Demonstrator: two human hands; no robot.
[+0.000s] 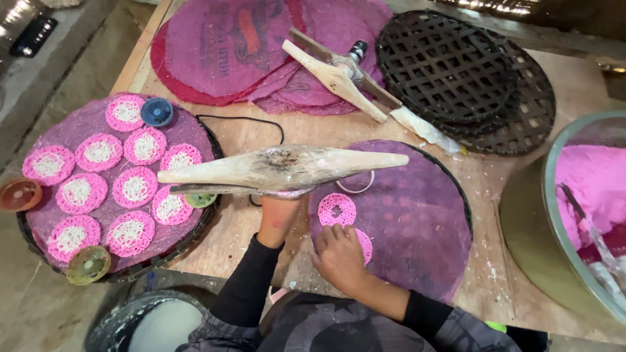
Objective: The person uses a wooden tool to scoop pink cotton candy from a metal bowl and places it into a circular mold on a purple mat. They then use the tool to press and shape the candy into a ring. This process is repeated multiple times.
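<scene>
Food workshop, woven trays (466, 65), wooden press (280, 169)

brightness: pretty even and soft, daylight-ish, colours pop
light source: seems to come from the top of the frame, bright slivers upper left and upper right
shadows: faint, soft-edged
glare: shiny streak on the metal bowl (554, 215) rim, right edge
blur: right edge smeared, lower right mushy
distortion: wide-angle bending at the corners

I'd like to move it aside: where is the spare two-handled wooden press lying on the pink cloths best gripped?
Grip the spare wooden press by its two long handles, coming from the lower right; there they taper and splay clear of the pink cloths, away from the bulky hinged middle.
</scene>
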